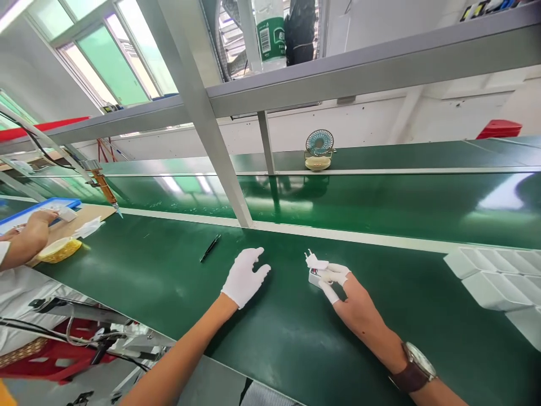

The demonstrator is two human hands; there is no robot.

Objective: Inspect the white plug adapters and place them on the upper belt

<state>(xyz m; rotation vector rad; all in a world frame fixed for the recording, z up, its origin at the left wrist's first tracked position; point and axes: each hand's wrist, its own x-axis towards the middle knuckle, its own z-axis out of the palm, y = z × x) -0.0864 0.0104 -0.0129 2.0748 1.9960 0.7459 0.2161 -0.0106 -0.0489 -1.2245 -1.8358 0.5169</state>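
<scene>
My left hand (pixel 246 277), in a white glove, hovers over the green worktop (pixel 270 332) with thumb and fingers apart and nothing between them. A black pen (pixel 210 248) lies just beyond it to the left. My right hand (pixel 344 287) has white covers on some fingers and pinches a small white plug adapter. A two-pin plug part (pixel 315 260) sits tilted on top of its white housing (pixel 315 277). Dark and red details show inside the gap between these parts. The fingers hide the right end of the housing.
White compartment trays (pixel 494 279) stand at the right. At the left are a co-worker's hand (pixel 39 225), a blue tray (pixel 63 203), a yellow roll (pixel 61 250) and a hanging amber syringe (pixel 105 188). A metal post (pixel 220 152) rises ahead; a small fan (pixel 319 148) stands behind.
</scene>
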